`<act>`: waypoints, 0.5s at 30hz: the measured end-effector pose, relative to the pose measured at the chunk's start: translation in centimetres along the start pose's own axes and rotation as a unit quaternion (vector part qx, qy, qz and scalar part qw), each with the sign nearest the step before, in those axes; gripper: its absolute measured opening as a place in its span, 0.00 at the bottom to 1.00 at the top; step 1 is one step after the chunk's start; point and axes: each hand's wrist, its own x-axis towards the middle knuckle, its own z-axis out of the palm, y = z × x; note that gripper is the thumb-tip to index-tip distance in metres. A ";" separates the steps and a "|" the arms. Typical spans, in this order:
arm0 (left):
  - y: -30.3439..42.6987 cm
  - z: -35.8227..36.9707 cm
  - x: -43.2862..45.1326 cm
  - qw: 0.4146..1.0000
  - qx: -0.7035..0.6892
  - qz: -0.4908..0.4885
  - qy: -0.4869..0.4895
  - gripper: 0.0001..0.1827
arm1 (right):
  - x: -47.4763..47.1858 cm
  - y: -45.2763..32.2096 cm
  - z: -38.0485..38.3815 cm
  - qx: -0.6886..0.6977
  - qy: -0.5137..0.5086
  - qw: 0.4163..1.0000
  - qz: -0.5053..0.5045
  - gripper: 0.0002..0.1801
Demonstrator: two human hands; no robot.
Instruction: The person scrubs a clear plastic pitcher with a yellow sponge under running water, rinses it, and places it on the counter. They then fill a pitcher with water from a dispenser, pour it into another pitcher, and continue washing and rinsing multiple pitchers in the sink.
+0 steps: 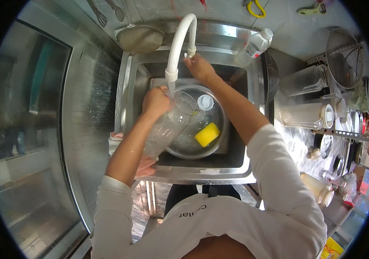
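My left hand (pixel 157 103) grips a clear blender jar (pixel 168 128) near its rim, tilted over the sink. Water runs from the white gooseneck faucet (pixel 175 48) down at the jar's mouth. My right hand (pixel 200 67) is on the faucet's small handle at the base of the spout; my fingers partly hide it. Below the jar, a round metal basin (pixel 222 124) of water stands in the stainless steel sink (pixel 236 152). A yellow sponge (pixel 207 134) and a white plastic cap (pixel 205 102) lie in the basin. Pink rubber gloves (pixel 146 166) drape over the sink's front left edge.
A plastic bottle (pixel 256 45) stands at the sink's back right corner. A strainer (pixel 140 38) hangs at the back left. More blender jars (pixel 304 115) and a wire skimmer (pixel 344 58) occupy the right side. A glass-fronted metal cabinet (pixel 25 106) borders the left.
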 end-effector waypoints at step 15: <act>2.9 -1.9 -0.9 0.811 0.567 0.006 -0.142 0.12 | 2.7 1.3 2.9 0.054 0.021 0.992 0.110 0.25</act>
